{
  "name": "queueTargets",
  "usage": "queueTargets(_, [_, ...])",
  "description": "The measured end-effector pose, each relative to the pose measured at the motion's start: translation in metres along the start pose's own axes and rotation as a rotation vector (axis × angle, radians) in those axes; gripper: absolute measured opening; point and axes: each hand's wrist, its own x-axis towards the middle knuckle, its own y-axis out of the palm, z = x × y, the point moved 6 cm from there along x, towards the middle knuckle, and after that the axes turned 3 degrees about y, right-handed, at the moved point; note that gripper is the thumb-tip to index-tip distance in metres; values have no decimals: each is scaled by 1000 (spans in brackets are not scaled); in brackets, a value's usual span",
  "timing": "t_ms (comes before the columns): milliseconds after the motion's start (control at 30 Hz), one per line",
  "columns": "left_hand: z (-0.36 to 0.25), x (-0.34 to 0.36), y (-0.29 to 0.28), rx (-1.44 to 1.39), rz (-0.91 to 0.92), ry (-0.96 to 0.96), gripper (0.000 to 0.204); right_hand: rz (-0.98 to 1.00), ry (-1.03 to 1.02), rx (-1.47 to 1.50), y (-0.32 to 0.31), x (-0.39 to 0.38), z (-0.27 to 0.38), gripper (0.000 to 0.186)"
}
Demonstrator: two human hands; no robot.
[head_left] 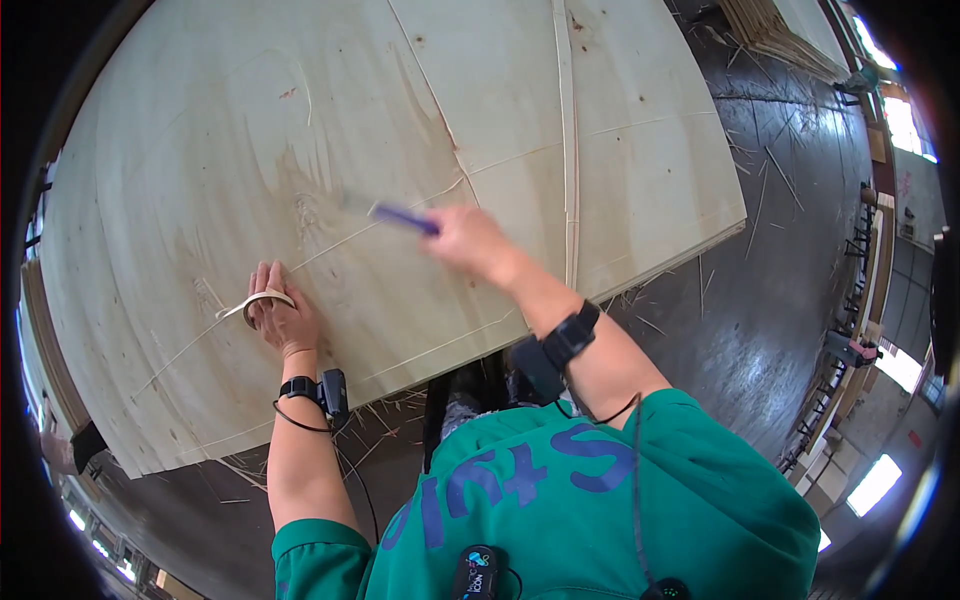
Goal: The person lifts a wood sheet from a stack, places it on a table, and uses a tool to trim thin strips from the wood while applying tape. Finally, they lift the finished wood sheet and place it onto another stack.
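Observation:
A large, pale wood veneer sheet (370, 290) lies on top of a stack in front of me. My left hand (284, 318) rests on it at the left, fingers stretched forward. A pale curled strip (250, 306) loops across those fingers and is held there, its end sticking out leftward. In my right hand (468, 238), blurred by motion, is a purple-handled knife (405, 217). Its blade points left over the sheet and is smeared, so I cannot tell whether it touches the wood.
A long pale strip (568, 140) runs across the sheet's right part. Thin cracks and lines mark the surface. Wood slivers (785, 180) litter the dark floor (770, 290) at the right. Another stack of sheets (780, 40) stands far right.

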Motion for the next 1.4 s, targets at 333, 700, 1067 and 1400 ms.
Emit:
queueTargets(333, [4,0,1,-6,-11,4,42,-113,-41,119,-4,-78,-30,32])
queueTargets(700, [-51,48,15,-207,123,89,44,-342,-22,-155,-46,-15,-60,26])
queueTargets(1067, [-223,163,107,-88,550,186,66,-158,100,-190,-37,-34,-58,32])
queueTargets(1400, [-246,157,93,-70,593,136,85,-165,72,-72,-22,-81,-96,32])
